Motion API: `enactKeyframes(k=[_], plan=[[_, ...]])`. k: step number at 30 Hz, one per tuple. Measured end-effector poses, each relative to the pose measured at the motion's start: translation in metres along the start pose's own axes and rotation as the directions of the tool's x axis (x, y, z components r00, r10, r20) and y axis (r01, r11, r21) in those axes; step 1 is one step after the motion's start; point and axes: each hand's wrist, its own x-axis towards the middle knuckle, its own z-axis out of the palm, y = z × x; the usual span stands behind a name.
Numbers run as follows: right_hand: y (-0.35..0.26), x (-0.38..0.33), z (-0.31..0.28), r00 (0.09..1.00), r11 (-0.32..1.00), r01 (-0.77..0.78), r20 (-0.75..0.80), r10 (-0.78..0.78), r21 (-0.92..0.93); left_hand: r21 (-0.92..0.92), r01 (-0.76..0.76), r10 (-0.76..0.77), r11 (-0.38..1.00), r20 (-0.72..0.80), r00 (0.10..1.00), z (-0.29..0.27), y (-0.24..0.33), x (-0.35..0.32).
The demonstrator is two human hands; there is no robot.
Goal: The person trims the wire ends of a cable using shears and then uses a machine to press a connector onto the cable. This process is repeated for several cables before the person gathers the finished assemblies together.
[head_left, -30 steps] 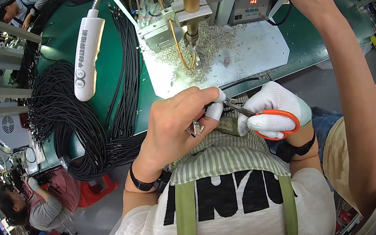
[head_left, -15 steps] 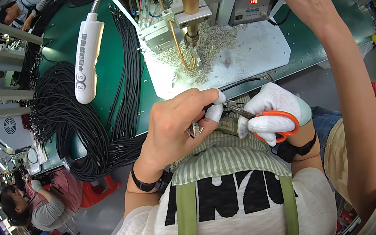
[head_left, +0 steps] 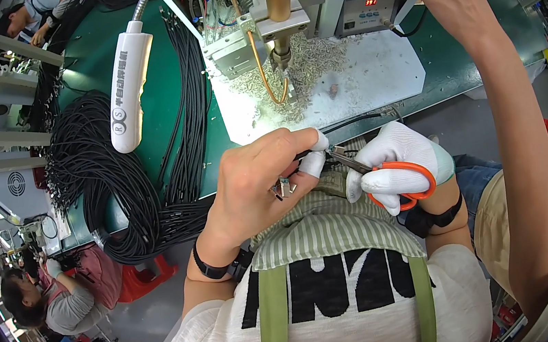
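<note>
1. Left hand (head_left: 255, 184) pinches a small metal clip (head_left: 284, 187) at frame centre.
2. Right hand (head_left: 398, 165), at 3 o'clock, grips scissors (head_left: 392, 173).
3. Clip looks light, stiff; hold by edges.

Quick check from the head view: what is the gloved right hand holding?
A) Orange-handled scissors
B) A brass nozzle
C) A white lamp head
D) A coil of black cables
A: the right hand, in a white glove, has its fingers through the orange loops of the scissors, blades aimed at the left hand.
</note>
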Motion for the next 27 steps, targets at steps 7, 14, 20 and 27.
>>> enactKeyframes(k=[7, 14, 20, 27], plan=[[0.004, 0.006, 0.000, 0.999, 1.000, 0.023, 0.038, -0.022, -0.009, -0.011, 0.000, -0.001, 1.000, -0.046, 0.999, 0.002, -0.004, -0.007], [-0.002, 0.002, 0.001, 1.000, 0.999, -0.001, 0.010, 0.001, -0.035, -0.016, -0.017, 0.017, 1.000, -0.037, 0.999, 0.003, -0.002, -0.002], [-0.007, 0.001, 0.001, 0.994, 0.991, -0.106, 0.015, 0.108, -0.088, 0.001, 0.007, -0.007, 1.000, -0.019, 1.000, 0.001, -0.002, -0.004], [0.001, 0.002, 0.007, 0.999, 0.998, 0.001, -0.047, -0.004, -0.060, 0.026, -0.002, 0.003, 1.000, -0.043, 0.999, 0.003, -0.005, -0.002]])
